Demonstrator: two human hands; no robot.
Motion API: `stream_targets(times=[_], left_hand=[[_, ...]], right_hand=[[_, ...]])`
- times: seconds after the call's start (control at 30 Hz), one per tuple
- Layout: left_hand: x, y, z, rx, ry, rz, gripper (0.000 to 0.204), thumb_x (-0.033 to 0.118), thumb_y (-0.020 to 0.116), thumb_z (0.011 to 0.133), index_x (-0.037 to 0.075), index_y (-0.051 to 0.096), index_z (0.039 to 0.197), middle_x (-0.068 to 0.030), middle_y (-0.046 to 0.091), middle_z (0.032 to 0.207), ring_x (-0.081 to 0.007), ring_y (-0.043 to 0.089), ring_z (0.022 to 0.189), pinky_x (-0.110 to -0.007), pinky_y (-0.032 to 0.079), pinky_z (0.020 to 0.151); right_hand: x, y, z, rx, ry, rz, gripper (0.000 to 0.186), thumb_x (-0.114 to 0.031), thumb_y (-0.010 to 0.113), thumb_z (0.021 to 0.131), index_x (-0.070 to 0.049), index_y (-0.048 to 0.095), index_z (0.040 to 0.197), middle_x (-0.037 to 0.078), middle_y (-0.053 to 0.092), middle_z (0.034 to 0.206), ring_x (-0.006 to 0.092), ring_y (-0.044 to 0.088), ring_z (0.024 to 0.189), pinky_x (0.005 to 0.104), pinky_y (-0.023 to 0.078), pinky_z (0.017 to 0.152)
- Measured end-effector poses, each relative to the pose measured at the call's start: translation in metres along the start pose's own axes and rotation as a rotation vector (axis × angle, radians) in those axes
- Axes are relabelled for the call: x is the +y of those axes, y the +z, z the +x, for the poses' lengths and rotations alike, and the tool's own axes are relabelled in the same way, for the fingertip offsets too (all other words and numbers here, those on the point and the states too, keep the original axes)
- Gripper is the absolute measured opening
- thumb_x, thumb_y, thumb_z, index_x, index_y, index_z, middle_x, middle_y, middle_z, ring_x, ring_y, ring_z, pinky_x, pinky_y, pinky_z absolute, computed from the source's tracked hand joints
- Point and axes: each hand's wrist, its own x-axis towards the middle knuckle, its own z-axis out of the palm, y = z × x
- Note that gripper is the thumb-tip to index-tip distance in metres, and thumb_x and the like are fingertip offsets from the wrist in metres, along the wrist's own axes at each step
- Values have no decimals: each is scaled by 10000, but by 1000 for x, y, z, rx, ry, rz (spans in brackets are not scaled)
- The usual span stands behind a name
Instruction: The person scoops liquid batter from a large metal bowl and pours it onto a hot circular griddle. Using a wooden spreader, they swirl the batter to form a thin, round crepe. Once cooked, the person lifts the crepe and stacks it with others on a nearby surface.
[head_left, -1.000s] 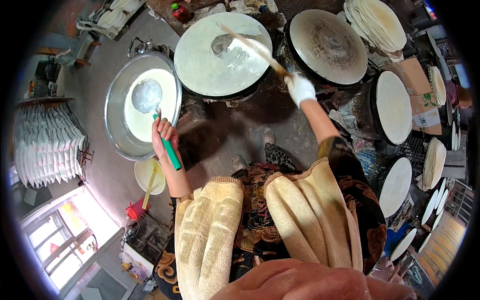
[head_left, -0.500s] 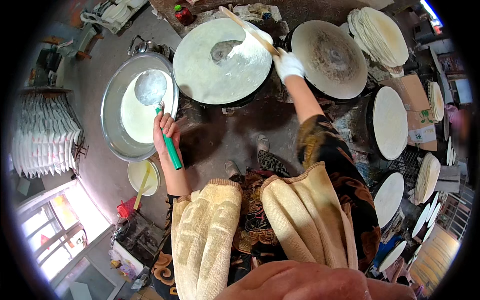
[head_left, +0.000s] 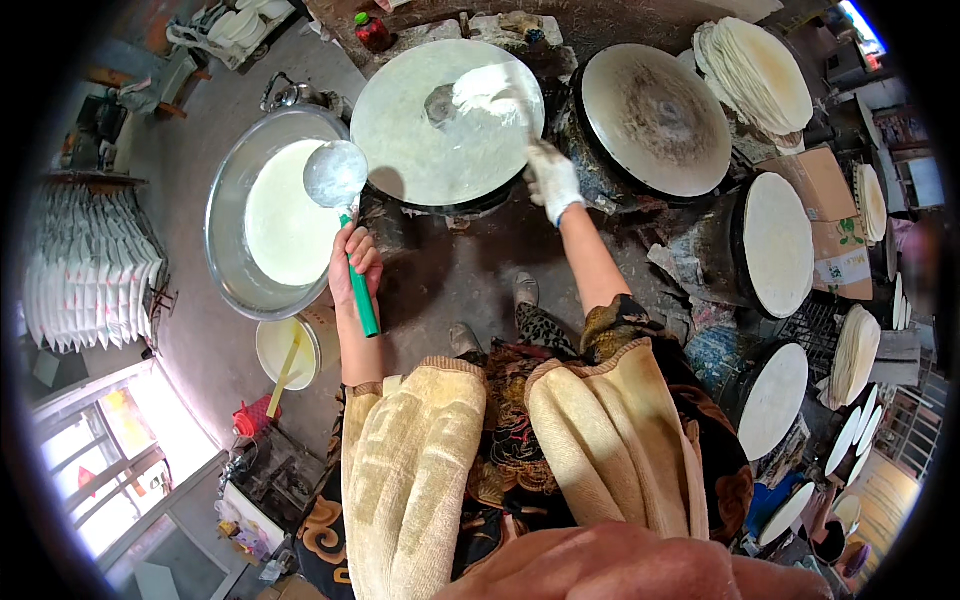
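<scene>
My left hand (head_left: 357, 262) is closed round the green handle of a metal ladle (head_left: 335, 175). The ladle's bowl hangs over the right rim of a big metal basin (head_left: 228, 240), which holds pale, creamy batter (head_left: 285, 225). In a white glove, my right hand (head_left: 555, 183) grips a wooden spreader (head_left: 526, 112), smeared by motion, at the right edge of a round griddle (head_left: 405, 125). A thick white patch of batter (head_left: 488, 92) lies on the griddle, right of its dark centre mark.
A second round griddle (head_left: 650, 125) stands at right. Beyond it is a stack of thin flatbreads (head_left: 765, 75); more round plates (head_left: 778, 245) line the right side. A bucket (head_left: 277, 350) with a yellow stick stands below the basin, and a kettle (head_left: 290, 92) above it.
The ladle has moved right, from above the batter to the basin's rim. My right hand has come nearer and left, and the spreader has swung to a more upright line.
</scene>
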Motion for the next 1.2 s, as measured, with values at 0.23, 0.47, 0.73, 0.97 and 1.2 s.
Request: stream_targets(times=[0.23,0.47,0.73,0.97,1.2], left_hand=[[-4,-2,5,45,-18,21,173,120,444,977,54,425,818,12,394,595,-70,383,425,-207,341,338],[-14,3,4,83,-35,97,100,98,455,972,61,438,880,24,380,585,-54,374,432,-194,320,333],[-16,2,6,244,-28,150,90,124,450,979,54,456,924,29,376,574,-48,361,414,-178,315,312],[-14,20,46,305,-98,362,118,197,483,987,83,506,1009,30,368,570,-58,352,406,-183,310,320],[-2,-7,109,395,-106,567,276,280,534,952,111,408,773,25,399,576,-82,386,443,-210,339,364]], right_hand=[[55,15,-27,-24,0,-32,452,-332,542,917,-187,506,1343,-1,490,625,85,404,455,260,351,382],[11,-22,33,51,-81,-122,466,-358,515,917,-191,509,1351,13,506,647,89,427,500,259,369,417],[-18,-6,53,-230,-46,-447,435,-401,604,873,-196,607,1256,2,545,672,100,437,490,247,385,434],[2,-23,84,-362,-360,-551,412,-309,546,912,-102,589,1266,10,583,726,100,490,564,284,419,502],[-7,-51,-2,-278,30,-343,454,-321,531,913,-166,513,1340,-14,495,641,53,411,490,217,339,399]])
